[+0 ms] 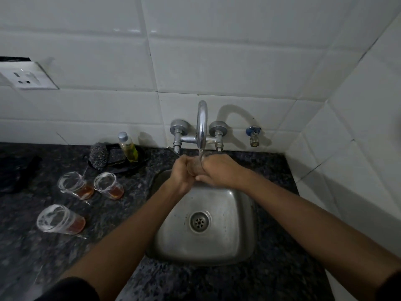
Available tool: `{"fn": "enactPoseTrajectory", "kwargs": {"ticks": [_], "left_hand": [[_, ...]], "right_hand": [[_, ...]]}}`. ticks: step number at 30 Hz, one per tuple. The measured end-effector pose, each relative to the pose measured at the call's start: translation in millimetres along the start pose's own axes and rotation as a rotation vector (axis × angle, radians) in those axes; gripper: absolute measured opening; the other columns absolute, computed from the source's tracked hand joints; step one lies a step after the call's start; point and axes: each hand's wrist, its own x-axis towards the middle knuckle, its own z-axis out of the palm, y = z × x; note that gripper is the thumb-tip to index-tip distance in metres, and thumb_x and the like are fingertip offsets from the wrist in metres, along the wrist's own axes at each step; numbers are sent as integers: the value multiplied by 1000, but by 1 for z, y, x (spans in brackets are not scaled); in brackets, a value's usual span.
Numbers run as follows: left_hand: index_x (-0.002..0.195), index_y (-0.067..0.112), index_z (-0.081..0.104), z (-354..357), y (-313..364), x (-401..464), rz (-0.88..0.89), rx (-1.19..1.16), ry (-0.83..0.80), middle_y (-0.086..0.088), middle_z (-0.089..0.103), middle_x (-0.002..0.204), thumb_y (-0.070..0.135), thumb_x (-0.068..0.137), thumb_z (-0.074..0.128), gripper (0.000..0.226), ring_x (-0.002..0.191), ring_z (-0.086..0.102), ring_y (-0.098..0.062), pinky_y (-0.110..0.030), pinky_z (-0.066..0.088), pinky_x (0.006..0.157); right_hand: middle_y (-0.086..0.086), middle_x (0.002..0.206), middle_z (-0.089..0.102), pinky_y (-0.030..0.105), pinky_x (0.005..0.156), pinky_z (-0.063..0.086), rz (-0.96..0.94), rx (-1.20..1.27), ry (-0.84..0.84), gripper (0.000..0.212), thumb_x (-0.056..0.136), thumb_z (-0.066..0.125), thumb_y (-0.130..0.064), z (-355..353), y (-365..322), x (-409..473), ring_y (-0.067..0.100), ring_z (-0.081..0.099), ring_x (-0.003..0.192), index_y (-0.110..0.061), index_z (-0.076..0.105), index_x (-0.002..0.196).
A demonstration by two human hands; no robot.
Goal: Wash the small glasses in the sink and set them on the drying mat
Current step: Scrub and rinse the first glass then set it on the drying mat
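Under the running tap (pixel 201 127), my left hand (pixel 183 172) and my right hand (pixel 217 170) are both wrapped round one small glass (pixel 195 167), held over the back of the steel sink (pixel 236 240). Water falls onto the glass, which is mostly hidden by my fingers. Three more small glasses stand on the dark counter to the left, each with brown liquid at the bottom: one at the back left (pixel 74 184), one beside it (pixel 108 185) and one nearer me (pixel 59 219). I cannot make out a drying mat for certain.
A dark dish holding a scrubber (pixel 98 155) and a bottle of yellow liquid (pixel 128 147) sits against the tiled wall. A dark cloth-like shape (pixel 19 172) lies at the far left. A wall socket (pixel 26 78) is at upper left; a tiled wall closes the right side.
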Motion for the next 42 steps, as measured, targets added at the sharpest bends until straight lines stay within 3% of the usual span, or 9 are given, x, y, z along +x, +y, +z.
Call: {"fn": "enactPoseTrajectory", "kwargs": {"ticks": [5,8,12,16,20,26,30,36,42], "left_hand": [[82,10,68,-2,11,-3,-140,203,-31,-7,65,73,29,109,40,42,63,63,-20,-33,53,62],[81,5,68,-3,9,0,-21,86,-39,-9,65,68,12,106,44,35,59,64,-20,-29,53,56],[101,3,68,-7,-3,1,41,-101,-63,-17,72,92,16,109,32,39,82,70,-27,-40,55,78],[93,2,72,-5,9,-6,-77,106,-117,-12,69,81,18,110,37,42,71,68,-22,-33,57,66],[87,1,68,1,1,-4,44,-7,-41,-15,69,80,14,107,36,40,71,70,-24,-33,58,67],[98,2,68,-5,10,0,-86,98,-78,-11,71,82,25,107,38,39,73,68,-24,-36,56,70],[89,1,70,1,2,1,22,-23,-65,-13,72,82,16,97,41,34,76,71,-25,-32,58,68],[95,3,70,-4,10,5,-92,168,-61,-12,69,84,23,104,41,36,75,65,-25,-35,53,69],[98,4,70,-9,-4,10,-18,27,-21,-15,71,89,28,105,35,43,84,66,-28,-39,52,74]], "right_hand": [[11,98,68,31,53,41,-375,-181,61,12,90,65,-7,2,-1,1,26,68,78,-8,72,99],[10,120,65,37,68,51,-194,-53,89,18,99,61,-18,5,-10,5,26,67,101,-13,69,115],[11,131,63,43,91,54,-21,1,47,26,101,65,-25,10,-13,5,29,65,114,-13,67,124],[13,108,73,40,82,57,-267,-86,141,32,96,43,-7,2,-9,-2,30,71,99,-5,73,108],[10,132,63,41,91,54,-64,-127,62,31,102,60,-27,10,-24,0,28,64,117,-12,64,129],[8,123,65,40,90,52,-160,-217,100,22,102,55,-7,11,-17,-1,25,64,116,-11,62,123],[12,126,64,42,89,54,35,-146,97,33,101,66,-26,8,-32,1,29,65,113,-7,61,127],[8,119,67,41,86,52,-193,-349,85,22,100,58,-9,-3,-19,-6,26,65,108,-12,63,121],[6,117,68,42,86,56,-3,-145,-17,26,100,67,-26,-5,-26,2,25,67,105,-13,66,122]]}}
